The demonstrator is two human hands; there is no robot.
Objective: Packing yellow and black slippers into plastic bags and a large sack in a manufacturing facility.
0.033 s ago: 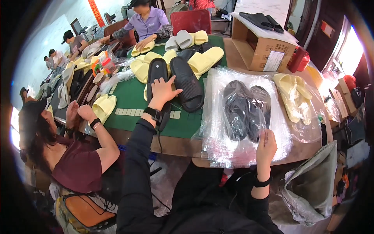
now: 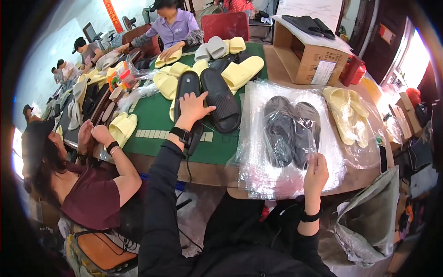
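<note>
Green-topped surface (image 2: 157,121), centre frame: left hand (image 2: 193,107), grip spread flat, rests on a black slipper (image 2: 186,88); right hand (image 2: 315,173) pinches the bagged black slippers (image 2: 291,131), centre right.

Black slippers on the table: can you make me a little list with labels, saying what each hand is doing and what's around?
left hand: resting on a black rubber slide slipper on the green table mat
right hand: pinching the edge of a clear plastic bag
in the bag: a pair of black slippers
nearby: pale yellow slippers, cardboard box
</note>
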